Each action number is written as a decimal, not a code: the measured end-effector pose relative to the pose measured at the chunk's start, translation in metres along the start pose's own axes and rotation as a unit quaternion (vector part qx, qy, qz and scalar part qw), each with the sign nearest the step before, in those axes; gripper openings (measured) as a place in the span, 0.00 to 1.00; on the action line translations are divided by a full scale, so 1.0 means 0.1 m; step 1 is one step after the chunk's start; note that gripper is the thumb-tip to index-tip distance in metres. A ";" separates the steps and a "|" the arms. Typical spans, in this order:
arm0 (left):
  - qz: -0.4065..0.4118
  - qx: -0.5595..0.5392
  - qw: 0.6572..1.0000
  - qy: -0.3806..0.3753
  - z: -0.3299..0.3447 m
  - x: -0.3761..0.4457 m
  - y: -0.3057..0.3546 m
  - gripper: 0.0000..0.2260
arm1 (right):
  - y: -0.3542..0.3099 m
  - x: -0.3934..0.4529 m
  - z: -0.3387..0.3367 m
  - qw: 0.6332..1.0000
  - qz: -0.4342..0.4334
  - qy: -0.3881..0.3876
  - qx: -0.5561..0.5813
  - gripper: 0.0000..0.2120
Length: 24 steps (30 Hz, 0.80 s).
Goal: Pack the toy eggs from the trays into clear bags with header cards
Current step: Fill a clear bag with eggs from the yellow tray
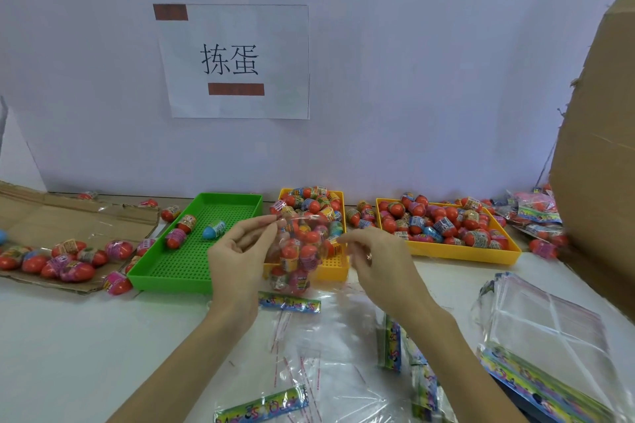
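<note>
Three trays (192, 271) (eggs (443, 220) heaped) behind.

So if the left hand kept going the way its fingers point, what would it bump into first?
The left hand already pinches the top of the clear bag of eggs, so straight on it would push into that bag first. Behind it sits the middle yellow tray, though depth is hard to judge.

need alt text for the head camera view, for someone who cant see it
Two hands, left and right, pinch open the top of a clear bag partly filled with toy eggs, above a white table. Behind sit a nearly empty green tray and two yellow trays heaped with eggs.
</note>
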State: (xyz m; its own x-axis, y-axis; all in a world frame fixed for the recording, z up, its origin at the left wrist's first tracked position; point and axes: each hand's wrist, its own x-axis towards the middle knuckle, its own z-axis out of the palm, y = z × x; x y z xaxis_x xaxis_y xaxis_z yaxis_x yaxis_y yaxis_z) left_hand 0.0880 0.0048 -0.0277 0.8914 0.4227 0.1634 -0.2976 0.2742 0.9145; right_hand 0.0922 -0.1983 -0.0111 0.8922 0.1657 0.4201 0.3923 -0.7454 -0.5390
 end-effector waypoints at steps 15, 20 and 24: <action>-0.094 0.009 0.981 -0.168 0.00 0.02 0.00 0.14 | -0.02 -0.02 0.06 0.936 0.135 0.035 0.323 0.04; -0.093 0.069 0.981 -0.158 -0.04 0.01 -0.01 0.13 | -0.03 -0.02 0.05 0.933 0.149 0.031 0.325 0.05; -0.082 0.055 0.985 -0.141 -0.06 0.03 -0.02 0.13 | -0.02 -0.02 0.01 0.929 0.145 0.022 0.340 0.04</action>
State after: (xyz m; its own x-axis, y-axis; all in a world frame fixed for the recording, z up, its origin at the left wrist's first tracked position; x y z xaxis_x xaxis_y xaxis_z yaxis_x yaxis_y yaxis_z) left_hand 0.0889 0.0109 -0.0313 0.9884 0.1199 0.0928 -0.1174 0.2178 0.9689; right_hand 0.0900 -0.1963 -0.0114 0.9784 -0.0168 0.2061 0.2002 -0.1719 -0.9646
